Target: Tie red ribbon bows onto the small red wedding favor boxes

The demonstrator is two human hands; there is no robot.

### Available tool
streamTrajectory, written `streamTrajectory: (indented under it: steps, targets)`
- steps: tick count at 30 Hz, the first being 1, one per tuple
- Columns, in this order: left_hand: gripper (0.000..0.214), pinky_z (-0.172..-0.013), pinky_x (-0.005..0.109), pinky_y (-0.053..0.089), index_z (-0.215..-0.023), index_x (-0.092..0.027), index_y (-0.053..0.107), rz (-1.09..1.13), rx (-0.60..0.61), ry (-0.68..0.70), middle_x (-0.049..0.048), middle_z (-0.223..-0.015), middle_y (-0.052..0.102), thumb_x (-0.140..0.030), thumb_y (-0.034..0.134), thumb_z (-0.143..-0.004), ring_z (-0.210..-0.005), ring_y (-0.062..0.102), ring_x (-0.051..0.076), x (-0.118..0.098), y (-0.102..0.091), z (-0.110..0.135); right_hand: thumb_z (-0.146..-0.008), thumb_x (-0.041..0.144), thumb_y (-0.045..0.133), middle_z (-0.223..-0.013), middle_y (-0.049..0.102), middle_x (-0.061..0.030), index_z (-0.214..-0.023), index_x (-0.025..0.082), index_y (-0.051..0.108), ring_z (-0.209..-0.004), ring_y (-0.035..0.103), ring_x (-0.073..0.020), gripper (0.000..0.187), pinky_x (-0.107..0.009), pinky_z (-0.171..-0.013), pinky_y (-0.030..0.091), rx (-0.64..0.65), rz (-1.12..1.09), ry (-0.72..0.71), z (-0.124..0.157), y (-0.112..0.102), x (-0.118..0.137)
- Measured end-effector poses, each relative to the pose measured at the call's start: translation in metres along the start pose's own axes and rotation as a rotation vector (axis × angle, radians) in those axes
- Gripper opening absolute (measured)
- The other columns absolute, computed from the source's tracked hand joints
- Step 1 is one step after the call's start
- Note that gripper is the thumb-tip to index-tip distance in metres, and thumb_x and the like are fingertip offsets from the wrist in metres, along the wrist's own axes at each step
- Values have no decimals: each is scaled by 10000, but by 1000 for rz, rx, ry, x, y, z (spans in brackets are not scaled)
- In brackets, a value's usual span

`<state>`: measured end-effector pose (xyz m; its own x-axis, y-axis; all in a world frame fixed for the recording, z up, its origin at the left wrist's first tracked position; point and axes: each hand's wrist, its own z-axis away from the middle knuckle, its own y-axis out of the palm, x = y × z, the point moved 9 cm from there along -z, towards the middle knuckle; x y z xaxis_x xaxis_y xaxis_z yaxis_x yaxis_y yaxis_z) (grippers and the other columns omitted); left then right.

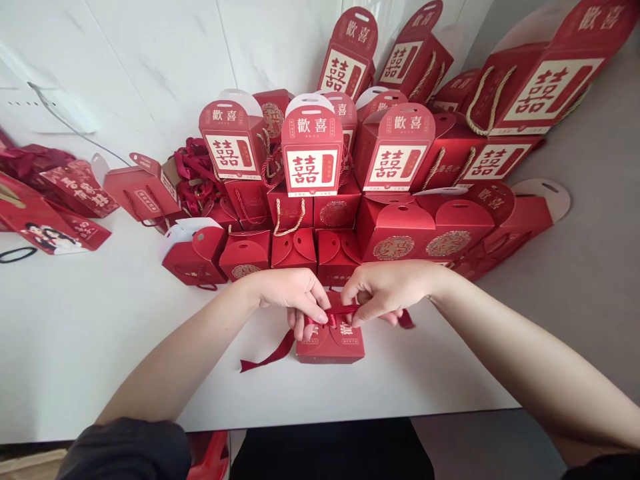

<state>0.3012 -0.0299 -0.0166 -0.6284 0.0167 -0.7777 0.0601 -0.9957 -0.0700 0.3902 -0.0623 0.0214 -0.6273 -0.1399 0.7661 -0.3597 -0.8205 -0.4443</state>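
Head view: I'm looking down at my hands working over a small red box (330, 345) on a white table (75, 333).

Left hand (293, 300): clenching, pinching the ribbon (340, 311) above the box's lid between my thumb and fingers.

Right hand (385, 290): grasping the same ribbon from the other side, with my fingertips (361, 319) closing in at the middle.

Box position: sitting on the table directly under my hands, just in front of the stacked boxes, with its two lid flaps meeting beneath the ribbon.

Ribbon ends: a long tail (267, 352) is trailing left across the table, and a short end (406, 319) is poking out right.

Risk: a loosening pinch could be letting the ribbon slip, while hard pulling could be creasing the flaps or dragging the box.

Rest: stacked boxes (310, 150), a ribbon heap (193, 177) and a printed bag (45, 223) are lying beyond my hands.
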Motion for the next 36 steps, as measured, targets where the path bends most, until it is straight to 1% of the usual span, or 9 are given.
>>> streamTrajectory:
  steps: [3, 7, 9, 15, 19, 26, 30, 33, 36]
  targets:
    - [217, -481, 167, 489, -947, -151, 735, -2, 5, -4, 64, -674, 754, -313, 711, -805, -524, 697, 138, -1, 2, 0, -794, 458, 737, -614, 590, 44, -716, 168, 544, -546, 536, -83, 358, -202, -536, 394, -41, -80, -83, 3, -4, 7]
    - [214, -472, 176, 484, -918, -143, 735, -4, 3, 7, 64, -666, 749, -318, 714, -797, -512, 690, 141, -1, 1, -1, -947, 617, 428, -652, 652, -11, -855, 169, 535, -539, 559, -109, 469, -258, -599, 453, 17, -430, -103, -7, 7, 0]
    - [209, -467, 177, 480, -904, -140, 727, -2, -3, -1, 63, -655, 746, -318, 714, -794, -505, 687, 141, -1, 1, -1, -955, 590, 440, -651, 649, -5, -937, 167, 537, -511, 536, -104, 434, -250, -568, 438, -16, -473, -131, -9, 9, -2]
    - [193, -478, 181, 493, -889, -140, 719, -3, -5, -21, 56, -644, 742, -310, 705, -799, -494, 681, 137, -1, 1, 0, -871, 277, 676, -818, 642, 7, -948, 184, 619, -644, 529, -94, 133, -223, -607, 411, -403, 1, -303, 16, -10, 19]
    - [199, -457, 197, 492, -903, -135, 731, -4, 8, -1, 45, -594, 722, -299, 698, -797, -453, 660, 143, -3, 1, -1, -867, 116, 614, -858, 657, -11, -858, 180, 654, -708, 566, -111, 76, -238, -673, 424, -440, 208, -360, 27, -7, 31]
    - [197, -467, 190, 492, -915, -143, 727, 12, -23, -12, 43, -616, 728, -294, 708, -790, -475, 669, 138, 2, -2, 0, -759, 142, 708, -756, 657, -13, -717, 188, 690, -668, 588, -144, 65, -253, -601, 410, -244, 346, -56, 36, -1, -9]
    - [194, -468, 201, 497, -893, -139, 727, 1, -15, -10, 43, -609, 726, -304, 705, -794, -463, 663, 140, 1, -1, 0, -813, 373, 712, -978, 683, -66, -783, 190, 719, -880, 642, -197, 186, -279, -733, 475, -303, 171, -98, 48, -11, -1]
    - [217, -464, 202, 489, -918, -136, 728, 0, -2, 5, 47, -614, 729, -315, 706, -798, -459, 661, 141, -1, 1, 0, -961, 500, 470, -701, 664, -23, -1043, 178, 659, -556, 595, -122, 382, -226, -510, 445, -404, -170, -43, 38, -18, -7]
    - [221, -473, 204, 493, -943, -136, 715, -21, -4, 19, 45, -623, 730, -316, 690, -818, -472, 670, 144, -3, 1, 1, -1003, 470, 362, -477, 584, 40, -1078, 166, 584, -293, 392, -72, 384, -187, -328, 277, -239, -377, 95, 9, 0, -22]
